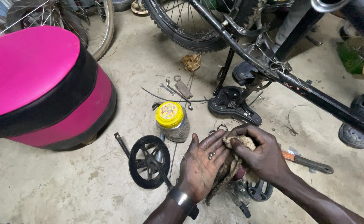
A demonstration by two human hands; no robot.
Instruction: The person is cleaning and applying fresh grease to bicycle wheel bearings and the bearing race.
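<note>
At the far left a round stool [37,83] with a pink cushion and a black band is seen on the concrete floor [45,186], with a spoked wheel [95,29] behind it. Further right a black chainring with its crank arm [149,161] lies flat, and just behind it a jar with a yellow lid [172,121] stands upright. Beyond the jar, a few small spanners and metal parts [178,88] are scattered. Next, the left hand [202,164] is held palm up and spread flat, fingers pointing away from the body; a few small steel bearing balls [211,155] rest loose in the palm near the base of the fingers, clasped by nothing. A metal bracelet [182,200] is worn at that wrist. Immediately to the right, a frayed brownish rag [236,145] is pinched between the thumb and curled fingers of the right hand [260,159], its upper end bunched at the fingertips and its long tail hanging down between the two hands. The balls thus lie just left of the rag, nearly touching it, with the right fingertips close by. Behind the hands a black pedal [234,105] hangs beneath the bicycle frame [314,95], which runs diagonally toward the right. Right of the right hand, an orange-handled tool [304,161] is laid on the floor.
</note>
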